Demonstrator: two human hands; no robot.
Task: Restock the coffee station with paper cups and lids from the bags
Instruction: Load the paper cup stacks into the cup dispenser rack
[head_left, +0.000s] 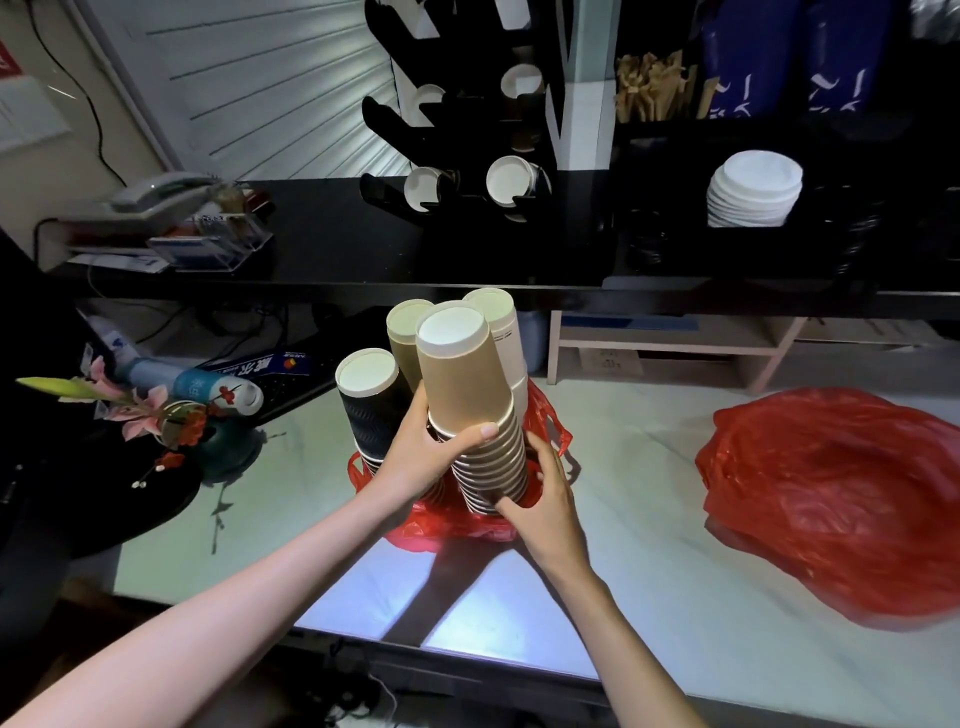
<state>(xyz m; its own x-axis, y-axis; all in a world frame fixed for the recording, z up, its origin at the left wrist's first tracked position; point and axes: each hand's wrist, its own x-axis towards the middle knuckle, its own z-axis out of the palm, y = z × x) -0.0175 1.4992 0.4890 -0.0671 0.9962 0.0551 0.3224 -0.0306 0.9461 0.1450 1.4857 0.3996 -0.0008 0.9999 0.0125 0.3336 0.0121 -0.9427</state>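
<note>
At the centre of the frame, 4 upside-down stacks of paper cups stand in a red bag (457, 530) whose sides are pushed down around their bases, which leaves the stacks free to lift out. The left hand (426, 452) wraps around the middle of the tan stack (467, 395), thumb across its front, while the right hand (540, 493) cups the stack's lower rims; gripping both high and low probably keeps the nested cups from sliding apart. The black stack (366, 400), a second tan one and a white one stand just behind, untouched. In the upper middle, the black cup rack (447, 130) holds only a few cups, so that is likely the destination. White lids (753, 192) sit upper right; a second red bag (836, 499) lies at the right, closed.
</note>
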